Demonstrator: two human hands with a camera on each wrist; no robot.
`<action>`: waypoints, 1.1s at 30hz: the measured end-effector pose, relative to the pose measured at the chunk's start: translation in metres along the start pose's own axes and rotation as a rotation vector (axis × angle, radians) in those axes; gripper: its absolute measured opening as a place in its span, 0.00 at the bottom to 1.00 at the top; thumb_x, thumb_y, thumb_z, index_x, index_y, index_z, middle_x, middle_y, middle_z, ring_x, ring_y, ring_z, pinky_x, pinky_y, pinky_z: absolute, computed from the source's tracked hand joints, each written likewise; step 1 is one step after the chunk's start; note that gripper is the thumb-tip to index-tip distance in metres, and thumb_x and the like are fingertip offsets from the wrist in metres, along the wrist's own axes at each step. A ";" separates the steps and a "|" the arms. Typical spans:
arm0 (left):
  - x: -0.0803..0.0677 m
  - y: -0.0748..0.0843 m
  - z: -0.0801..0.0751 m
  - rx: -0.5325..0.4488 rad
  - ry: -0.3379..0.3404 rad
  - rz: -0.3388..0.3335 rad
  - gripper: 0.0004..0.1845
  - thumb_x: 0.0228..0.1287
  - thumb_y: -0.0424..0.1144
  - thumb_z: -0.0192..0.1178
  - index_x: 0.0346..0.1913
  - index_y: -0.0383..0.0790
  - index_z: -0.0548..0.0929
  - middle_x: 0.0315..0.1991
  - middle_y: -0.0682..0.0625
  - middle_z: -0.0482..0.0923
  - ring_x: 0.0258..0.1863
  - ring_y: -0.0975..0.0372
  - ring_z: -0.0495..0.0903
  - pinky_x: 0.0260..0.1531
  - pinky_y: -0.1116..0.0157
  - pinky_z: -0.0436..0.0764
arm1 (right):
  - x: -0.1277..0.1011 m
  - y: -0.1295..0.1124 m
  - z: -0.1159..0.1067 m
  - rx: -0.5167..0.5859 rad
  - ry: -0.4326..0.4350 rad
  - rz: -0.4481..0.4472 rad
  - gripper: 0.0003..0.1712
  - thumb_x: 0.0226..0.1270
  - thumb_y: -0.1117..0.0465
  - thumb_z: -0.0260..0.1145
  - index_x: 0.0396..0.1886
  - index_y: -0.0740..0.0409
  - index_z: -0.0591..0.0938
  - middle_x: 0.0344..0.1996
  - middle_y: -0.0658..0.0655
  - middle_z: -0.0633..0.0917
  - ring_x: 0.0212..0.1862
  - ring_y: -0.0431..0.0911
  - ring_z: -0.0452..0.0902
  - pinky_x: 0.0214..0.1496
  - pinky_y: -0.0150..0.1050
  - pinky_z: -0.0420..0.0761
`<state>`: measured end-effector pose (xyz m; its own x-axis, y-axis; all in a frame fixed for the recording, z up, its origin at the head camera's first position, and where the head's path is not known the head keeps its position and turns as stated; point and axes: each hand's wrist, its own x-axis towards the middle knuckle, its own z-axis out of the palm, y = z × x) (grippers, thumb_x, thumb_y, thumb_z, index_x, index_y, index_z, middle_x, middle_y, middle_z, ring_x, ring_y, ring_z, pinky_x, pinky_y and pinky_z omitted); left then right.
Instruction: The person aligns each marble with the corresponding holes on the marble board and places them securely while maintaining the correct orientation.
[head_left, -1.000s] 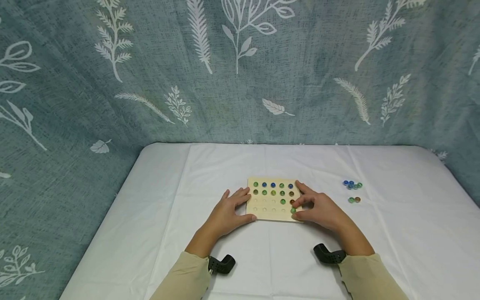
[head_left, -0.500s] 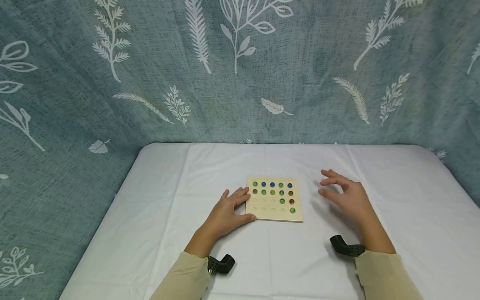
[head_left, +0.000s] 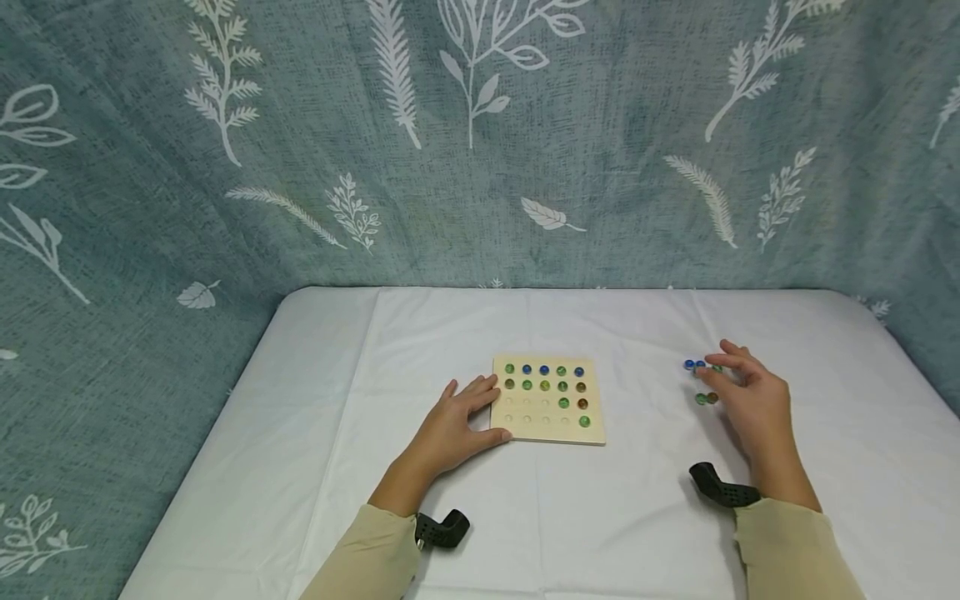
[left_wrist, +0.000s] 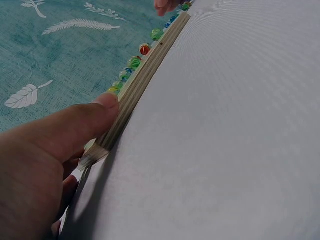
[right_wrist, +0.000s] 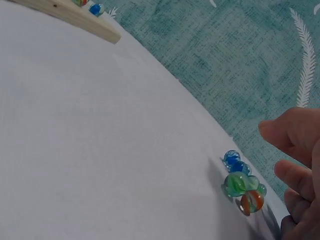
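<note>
The right hand (head_left: 750,398) hovers over the loose glass marbles (head_left: 702,382) on the right side of the bench (head_left: 637,517), fingers relaxed and slightly bent, holding nothing. The right wrist view shows it close up: fingertips (right_wrist: 287,172) just beside a little cluster, two blue marbles (right_wrist: 234,161) at the far end, a green swirled marble (right_wrist: 237,183) next, and an orange-and-green marble (right_wrist: 251,201) nearest the hand, all lying on the white cloth.

Over on the other side, the left hand (head_left: 453,425) lies flat on the cloth, fingers straight, thumb (left_wrist: 85,122) pressed against the near left edge of the square pale wooden board (head_left: 549,400). The board sits mid-bench, well apart from the loose cluster. It has a grid of round dimples: the far two rows are full of blue, green and yellowish marbles, the third row holds a green and an orange one at the right end, and the nearest row holds a single green marble (head_left: 584,422) in the right corner. The remaining dimples show bare wood. From the left wrist view the board's layered plywood edge (left_wrist: 145,80) runs away with marbles lined along the top.

Behind the bench hangs a blue-grey curtain with white leaf prints (head_left: 480,133).
</note>
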<state>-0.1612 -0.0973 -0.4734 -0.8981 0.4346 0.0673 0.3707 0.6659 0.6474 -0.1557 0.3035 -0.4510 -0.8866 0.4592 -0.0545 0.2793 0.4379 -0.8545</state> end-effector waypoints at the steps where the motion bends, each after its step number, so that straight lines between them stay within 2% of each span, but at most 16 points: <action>1: 0.000 0.000 0.000 0.001 -0.001 0.001 0.39 0.55 0.55 0.72 0.69 0.45 0.74 0.74 0.59 0.63 0.75 0.63 0.58 0.79 0.58 0.44 | 0.001 0.002 0.000 -0.005 -0.010 -0.004 0.33 0.66 0.42 0.66 0.63 0.59 0.79 0.76 0.46 0.60 0.80 0.42 0.39 0.82 0.52 0.44; 5: 0.001 -0.001 0.000 0.004 -0.003 0.000 0.40 0.55 0.55 0.72 0.69 0.46 0.74 0.74 0.59 0.62 0.75 0.64 0.58 0.79 0.59 0.44 | 0.001 0.006 0.002 -0.065 -0.072 -0.057 0.35 0.69 0.42 0.62 0.68 0.58 0.74 0.78 0.51 0.55 0.80 0.49 0.34 0.80 0.58 0.45; 9: 0.001 0.000 0.000 0.003 -0.002 -0.003 0.39 0.54 0.55 0.72 0.69 0.46 0.74 0.74 0.59 0.62 0.75 0.64 0.58 0.79 0.59 0.44 | 0.002 0.008 0.004 -0.182 -0.138 -0.127 0.36 0.73 0.43 0.57 0.73 0.59 0.67 0.79 0.57 0.50 0.80 0.57 0.31 0.77 0.66 0.42; 14: 0.001 -0.001 0.000 -0.002 -0.003 -0.004 0.39 0.55 0.54 0.72 0.69 0.45 0.73 0.74 0.60 0.62 0.75 0.64 0.58 0.79 0.59 0.43 | 0.004 0.009 0.007 -0.305 -0.189 -0.198 0.37 0.75 0.46 0.55 0.74 0.63 0.63 0.78 0.64 0.46 0.78 0.63 0.29 0.75 0.71 0.39; 18: 0.001 -0.001 0.000 -0.005 -0.004 -0.003 0.40 0.55 0.54 0.72 0.69 0.45 0.73 0.74 0.60 0.62 0.75 0.64 0.58 0.79 0.59 0.43 | 0.003 0.009 0.009 -0.350 -0.182 -0.232 0.34 0.75 0.48 0.56 0.71 0.66 0.67 0.78 0.67 0.48 0.78 0.65 0.31 0.74 0.71 0.41; 23: 0.001 0.000 0.000 -0.003 -0.006 -0.001 0.40 0.55 0.54 0.72 0.69 0.45 0.73 0.74 0.59 0.62 0.75 0.64 0.58 0.79 0.58 0.43 | 0.002 0.011 0.011 -0.354 -0.160 -0.244 0.27 0.74 0.51 0.58 0.62 0.66 0.76 0.77 0.68 0.50 0.78 0.66 0.34 0.74 0.71 0.43; 33: 0.001 0.000 -0.002 -0.003 -0.004 0.013 0.39 0.55 0.54 0.72 0.69 0.45 0.74 0.74 0.58 0.63 0.75 0.63 0.59 0.79 0.58 0.44 | 0.002 0.011 0.012 -0.336 -0.150 -0.263 0.21 0.72 0.54 0.61 0.55 0.64 0.80 0.75 0.69 0.57 0.77 0.67 0.41 0.75 0.69 0.47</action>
<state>-0.1628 -0.0978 -0.4718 -0.8924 0.4452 0.0729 0.3816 0.6587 0.6485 -0.1591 0.3002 -0.4661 -0.9802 0.1923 0.0469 0.1193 0.7631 -0.6352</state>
